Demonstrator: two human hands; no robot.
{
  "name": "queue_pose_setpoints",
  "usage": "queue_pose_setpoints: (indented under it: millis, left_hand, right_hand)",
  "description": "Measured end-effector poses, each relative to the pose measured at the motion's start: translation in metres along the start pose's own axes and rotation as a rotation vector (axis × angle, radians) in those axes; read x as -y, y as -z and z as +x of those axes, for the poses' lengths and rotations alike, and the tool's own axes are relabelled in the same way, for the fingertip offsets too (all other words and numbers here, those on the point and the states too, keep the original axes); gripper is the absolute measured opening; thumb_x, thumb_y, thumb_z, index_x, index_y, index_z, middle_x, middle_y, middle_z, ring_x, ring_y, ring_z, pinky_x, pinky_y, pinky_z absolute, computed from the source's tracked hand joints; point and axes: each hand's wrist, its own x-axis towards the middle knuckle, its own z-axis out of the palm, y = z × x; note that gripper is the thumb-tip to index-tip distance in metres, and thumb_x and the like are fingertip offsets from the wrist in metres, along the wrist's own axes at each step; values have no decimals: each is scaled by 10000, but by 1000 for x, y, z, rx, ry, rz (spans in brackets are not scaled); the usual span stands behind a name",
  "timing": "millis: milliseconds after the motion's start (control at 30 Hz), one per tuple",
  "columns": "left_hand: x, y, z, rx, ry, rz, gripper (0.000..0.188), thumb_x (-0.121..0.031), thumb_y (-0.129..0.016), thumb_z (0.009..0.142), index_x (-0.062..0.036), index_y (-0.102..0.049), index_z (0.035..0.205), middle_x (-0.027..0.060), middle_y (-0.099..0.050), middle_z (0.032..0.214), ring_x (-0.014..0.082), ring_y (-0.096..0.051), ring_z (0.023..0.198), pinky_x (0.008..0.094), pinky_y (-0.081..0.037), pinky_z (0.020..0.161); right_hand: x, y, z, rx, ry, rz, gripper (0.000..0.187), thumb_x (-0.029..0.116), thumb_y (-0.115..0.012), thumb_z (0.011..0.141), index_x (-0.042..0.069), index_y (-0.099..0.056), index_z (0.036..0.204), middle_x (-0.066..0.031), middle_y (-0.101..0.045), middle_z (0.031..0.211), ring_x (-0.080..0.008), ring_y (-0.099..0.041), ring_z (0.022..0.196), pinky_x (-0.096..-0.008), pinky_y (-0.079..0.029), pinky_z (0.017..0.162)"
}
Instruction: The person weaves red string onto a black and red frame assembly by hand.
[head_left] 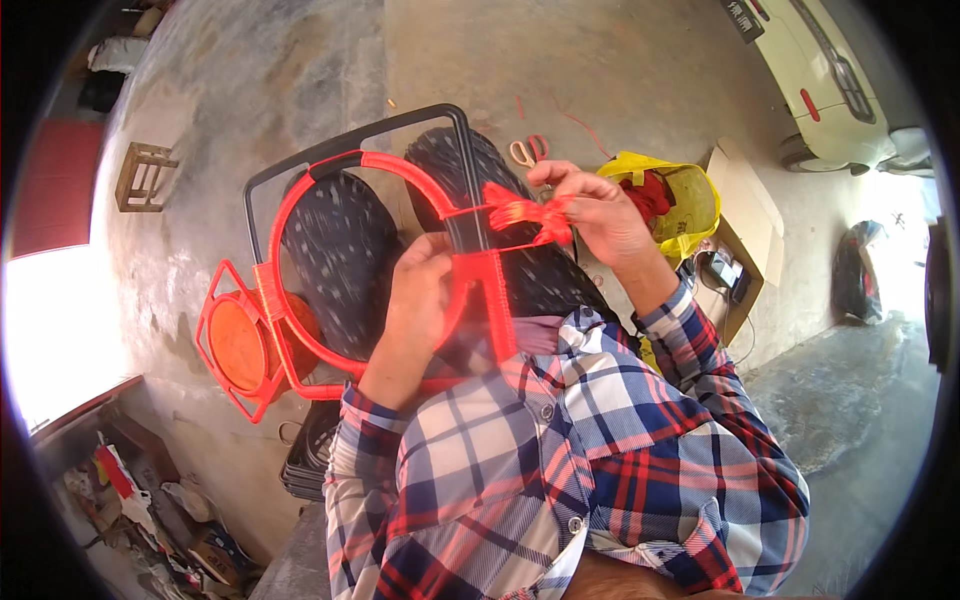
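Observation:
A black metal tube frame [352, 125] lies across my lap. Inside it is a ring [283, 210] wound mostly in red cord, with a black stretch bare at its top and beside the right-hand tube. My left hand [418, 290] is closed at the ring's right side, fingers against the frame beside the bare black part. My right hand [600, 205] pinches a bundle of red cord [530, 215] just right of the frame. Two taut strands run from the bundle to the frame. Below them, red cord covers the lower right tube [500, 320] in tight turns.
Beyond my right knee, scissors [528, 150] lie on the concrete floor near loose red cord ends. A yellow bag [690, 205] with red material stands beside a cardboard box [745, 290]. An orange-red round-seated piece [240, 342] is at left, with a small wooden stool [145, 177] farther off.

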Motion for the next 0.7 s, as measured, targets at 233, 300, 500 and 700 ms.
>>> queue_pose_setpoints:
  millis: [233, 300, 500, 700]
  left_hand:
    - [-7, -21, -8, -46, -136, -143, 298, 7, -451, 864, 51, -530, 1147, 145, -669, 995, 221, -673, 830, 316, -549, 728]
    - [-6, -12, -11, 76, -140, -102, 304, -4, -435, 877, 55, -526, 1162, 156, -673, 1012, 222, -678, 827, 328, -560, 722]
    - [9, -1, -7, 73, -215, 146, 183, -27, -524, 907, 38, -545, 1077, 142, -682, 947, 199, -674, 752, 321, -565, 669]
    - [11, 7, -12, 39, -127, 161, 111, -75, -600, 914, -3, -544, 976, 126, -673, 844, 175, -649, 651, 281, -538, 579]
  right_hand:
    - [47, 26, -21, 433, 171, 688, 310, 375, -498, 969, 70, -553, 988, -80, -581, 788, -190, -545, 695, -397, -461, 892]
    - [56, 48, -23, 198, 58, 747, 360, 452, -440, 989, 96, -489, 1026, -45, -560, 787, -132, -464, 574, -318, -490, 650]
    - [5, -8, -16, 2, -194, 8, 324, 285, -630, 903, 72, -539, 1130, -2, -563, 826, -70, -497, 606, -227, -436, 524]
    - [-1, -38, -3, -13, -305, -242, 297, 123, -666, 857, 34, -552, 1117, 44, -534, 741, -23, -460, 591, -210, -382, 516]
